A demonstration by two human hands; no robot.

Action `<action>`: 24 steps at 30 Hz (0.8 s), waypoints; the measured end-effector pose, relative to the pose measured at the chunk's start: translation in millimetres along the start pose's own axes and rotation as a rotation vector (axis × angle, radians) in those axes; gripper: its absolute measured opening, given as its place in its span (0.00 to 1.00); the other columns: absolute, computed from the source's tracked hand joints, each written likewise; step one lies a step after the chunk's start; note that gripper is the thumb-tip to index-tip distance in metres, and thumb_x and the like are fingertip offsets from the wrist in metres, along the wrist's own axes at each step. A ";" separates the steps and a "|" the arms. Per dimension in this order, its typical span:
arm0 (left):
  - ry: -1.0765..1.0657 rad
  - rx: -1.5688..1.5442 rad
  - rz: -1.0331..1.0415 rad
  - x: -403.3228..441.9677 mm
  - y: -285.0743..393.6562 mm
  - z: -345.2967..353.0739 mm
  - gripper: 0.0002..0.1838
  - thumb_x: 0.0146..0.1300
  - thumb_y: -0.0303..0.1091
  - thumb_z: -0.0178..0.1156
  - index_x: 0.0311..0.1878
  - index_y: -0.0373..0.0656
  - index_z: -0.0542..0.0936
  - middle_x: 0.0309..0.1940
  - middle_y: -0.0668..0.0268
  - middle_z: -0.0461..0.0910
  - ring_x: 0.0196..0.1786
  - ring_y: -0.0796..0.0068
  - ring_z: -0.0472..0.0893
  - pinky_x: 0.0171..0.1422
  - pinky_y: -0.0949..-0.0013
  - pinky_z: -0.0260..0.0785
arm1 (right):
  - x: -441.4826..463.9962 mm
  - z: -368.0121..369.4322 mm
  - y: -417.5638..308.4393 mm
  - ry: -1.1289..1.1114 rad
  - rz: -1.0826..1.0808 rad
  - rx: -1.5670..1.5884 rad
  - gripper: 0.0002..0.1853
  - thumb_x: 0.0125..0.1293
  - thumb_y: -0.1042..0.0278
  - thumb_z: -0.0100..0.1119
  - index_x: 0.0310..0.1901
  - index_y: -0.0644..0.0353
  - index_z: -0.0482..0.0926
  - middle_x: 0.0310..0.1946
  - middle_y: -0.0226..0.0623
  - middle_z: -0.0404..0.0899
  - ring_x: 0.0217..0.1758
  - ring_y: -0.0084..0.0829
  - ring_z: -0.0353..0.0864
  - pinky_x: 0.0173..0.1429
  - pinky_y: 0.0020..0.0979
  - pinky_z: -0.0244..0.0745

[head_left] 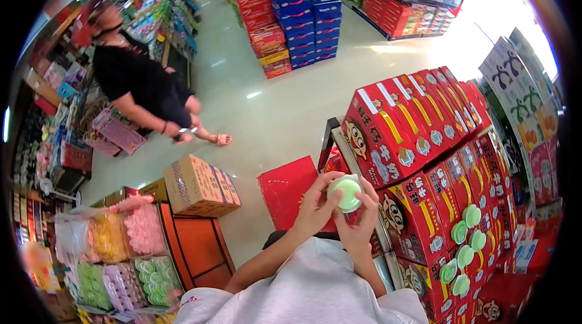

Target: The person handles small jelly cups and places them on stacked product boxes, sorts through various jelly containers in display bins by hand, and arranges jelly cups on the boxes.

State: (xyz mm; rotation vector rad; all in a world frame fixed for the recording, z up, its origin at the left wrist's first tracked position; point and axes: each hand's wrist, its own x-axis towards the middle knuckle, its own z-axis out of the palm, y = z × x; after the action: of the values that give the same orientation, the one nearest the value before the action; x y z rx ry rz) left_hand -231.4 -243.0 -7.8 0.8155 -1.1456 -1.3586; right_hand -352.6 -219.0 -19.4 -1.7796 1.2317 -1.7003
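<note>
Between my two hands, in front of my chest, is a small light-green round plastic piece (347, 193) with a raised rim; its exact kind I cannot make out. My left hand (318, 202) grips its left edge, with the thumb across the front. On the other side, the fingers of my right hand (362, 213) close on its right and lower edge. Several similar green round pieces (465, 255) lie on the red milk cartons (424, 215) to my right.
A red box (287, 189) sits ahead on the floor. At left, clear bins hold green pieces (159, 278) and pink ones (143, 228), beside a cardboard carton (201, 185). A person in black (134, 78) stands in the aisle. Stacked blue boxes (306, 23) rise farther back.
</note>
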 end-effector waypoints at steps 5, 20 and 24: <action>0.172 -0.112 -0.009 -17.1 6.8 -21.7 0.17 0.76 0.39 0.53 0.61 0.40 0.72 0.52 0.66 0.78 0.53 0.81 0.76 0.57 0.76 0.70 | -2.6 27.9 -7.9 -0.134 0.005 0.060 0.38 0.47 0.82 0.74 0.61 0.56 0.67 0.65 0.52 0.68 0.68 0.51 0.71 0.66 0.43 0.72; 0.154 -0.335 0.080 -64.5 6.9 -48.8 0.32 0.76 0.59 0.45 0.63 0.37 0.70 0.55 0.64 0.76 0.56 0.78 0.76 0.61 0.72 0.69 | -30.6 41.2 -23.9 -0.192 0.080 0.152 0.29 0.50 0.84 0.71 0.56 0.59 0.75 0.54 0.49 0.79 0.56 0.44 0.82 0.59 0.37 0.77; 0.180 -0.164 0.079 -76.4 9.1 -49.8 0.30 0.76 0.56 0.48 0.64 0.36 0.71 0.50 0.64 0.77 0.53 0.79 0.77 0.56 0.74 0.70 | -46.9 35.3 -33.2 -0.191 0.235 0.196 0.26 0.56 0.83 0.69 0.58 0.64 0.74 0.50 0.47 0.81 0.53 0.34 0.83 0.55 0.31 0.78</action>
State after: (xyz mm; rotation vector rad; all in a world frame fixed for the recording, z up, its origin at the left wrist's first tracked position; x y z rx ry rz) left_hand -171.3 -175.8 -24.6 0.7496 -0.9050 -1.2691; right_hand -303.1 -174.1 -28.4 -1.5728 1.1019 -1.4310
